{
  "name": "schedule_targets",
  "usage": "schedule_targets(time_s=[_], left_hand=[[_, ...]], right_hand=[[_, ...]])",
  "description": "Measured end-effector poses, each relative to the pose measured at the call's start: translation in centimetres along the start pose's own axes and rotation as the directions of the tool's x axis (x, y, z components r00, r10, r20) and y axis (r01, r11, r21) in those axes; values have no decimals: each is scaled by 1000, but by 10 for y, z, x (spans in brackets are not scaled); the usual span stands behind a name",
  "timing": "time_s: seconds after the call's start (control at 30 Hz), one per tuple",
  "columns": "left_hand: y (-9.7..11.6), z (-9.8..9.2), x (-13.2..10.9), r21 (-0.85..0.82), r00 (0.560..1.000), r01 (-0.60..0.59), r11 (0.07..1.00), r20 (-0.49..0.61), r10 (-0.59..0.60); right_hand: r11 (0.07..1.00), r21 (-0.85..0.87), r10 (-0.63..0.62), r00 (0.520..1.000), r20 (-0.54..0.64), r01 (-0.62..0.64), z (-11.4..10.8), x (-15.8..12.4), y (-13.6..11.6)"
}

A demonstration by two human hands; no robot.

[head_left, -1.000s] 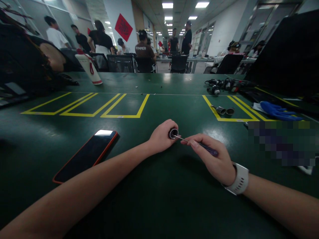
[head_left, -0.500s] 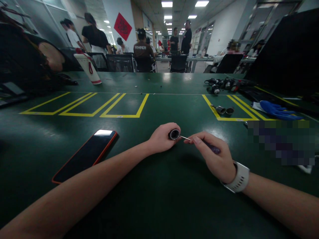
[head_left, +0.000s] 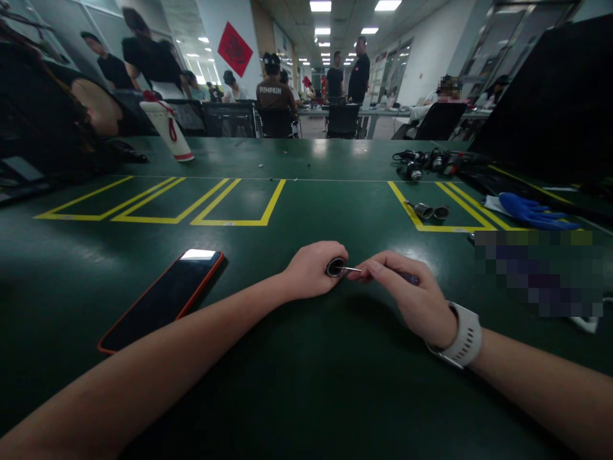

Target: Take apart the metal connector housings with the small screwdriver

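Note:
My left hand (head_left: pixel 311 268) is wrapped round a small dark cylindrical part (head_left: pixel 335 266) with a metal rim, resting on the green table (head_left: pixel 306 383). Its open end faces right. My right hand (head_left: pixel 412 297), with a white watch on the wrist, pinches a thin screwdriver (head_left: pixel 400 276) with a dark purple handle. The metal tip of the screwdriver reaches into the end of the cylindrical part. Both hands lie close together at the middle of the table.
A phone (head_left: pixel 163 299) in a red case lies to the left. Two small metal parts (head_left: pixel 431 211) sit in a yellow-taped box at right, with blue gloves (head_left: pixel 531 212) and a heap of dark parts (head_left: pixel 431 163) beyond. A white cup (head_left: pixel 167 131) stands far left. People sit and stand behind.
The part in my left hand has tipped from facing up to facing right. My right hand has slid closer with the screwdriver. People at the back left have walked on.

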State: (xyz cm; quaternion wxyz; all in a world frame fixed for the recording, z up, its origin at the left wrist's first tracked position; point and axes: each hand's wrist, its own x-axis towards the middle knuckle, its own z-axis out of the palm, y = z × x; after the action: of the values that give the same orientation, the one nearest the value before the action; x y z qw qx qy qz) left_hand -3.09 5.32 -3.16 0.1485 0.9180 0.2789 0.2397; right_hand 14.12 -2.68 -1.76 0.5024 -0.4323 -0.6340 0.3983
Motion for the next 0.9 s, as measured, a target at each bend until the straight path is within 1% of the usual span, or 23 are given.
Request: schedule_targets(time_s=[0.03, 0.1, 0.17, 0.23, 0.27, 0.33, 0.4, 0.47, 0.53, 0.6, 0.7, 0.77, 0.83, 0.9], left_hand=[[0, 0, 0, -27, 1000, 4, 1000, -6, -4], [-1, 0, 1, -83, 1000, -3, 997, -11, 3], [-2, 0, 1, -128, 1000, -19, 992, -17, 17], [-3, 0, 1, -151, 1000, -20, 988, -24, 17], [-3, 0, 1, -155, 1000, -13, 988, -28, 9], [-4, 1, 1, -147, 999, 12, 989, -37, -18], [-4, 2, 1, -124, 998, 39, 992, -50, -46], [-5, 3, 1, -95, 996, 59, 994, -60, -65], [-5, 4, 1, -74, 995, 69, 995, -64, -74], [-6, 4, 1, -72, 995, 68, 995, -67, -72], [-5, 4, 1, -84, 997, 43, 996, -56, -48], [-5, 4, 1, -88, 998, 31, 996, -49, -35], [-4, 3, 1, -91, 998, 34, 995, -49, -39], [-4, 3, 1, -97, 998, 42, 994, -49, -47]], right_hand=[[998, 58, 23, 1000, -16, -22, 1, 1, 0], [973, 204, 116, 992, -51, -104, 2, 4, 1], [917, 345, 237, 970, -61, -202, 2, 7, 2], [865, 430, 314, 948, -57, -260, 2, 9, 2], [858, 438, 324, 944, -60, -267, 2, 10, 2], [892, 393, 284, 954, -95, -226, 1, 9, 2], [947, 288, 183, 975, -125, -141, -1, 6, 1], [987, 149, 77, 991, -113, -60, -2, 3, -1], [1000, 20, 10, 996, -89, -9, -3, 0, -2], [999, -52, -17, 996, -88, 12, -2, -2, -3], [1000, -23, -19, 995, -97, 17, -2, -2, -1], [1000, -9, -26, 997, -75, 26, -2, -2, 1], [997, -57, -46, 998, -42, 43, -2, -2, 0], [990, -128, -68, 997, -35, 63, -2, -3, -1]])
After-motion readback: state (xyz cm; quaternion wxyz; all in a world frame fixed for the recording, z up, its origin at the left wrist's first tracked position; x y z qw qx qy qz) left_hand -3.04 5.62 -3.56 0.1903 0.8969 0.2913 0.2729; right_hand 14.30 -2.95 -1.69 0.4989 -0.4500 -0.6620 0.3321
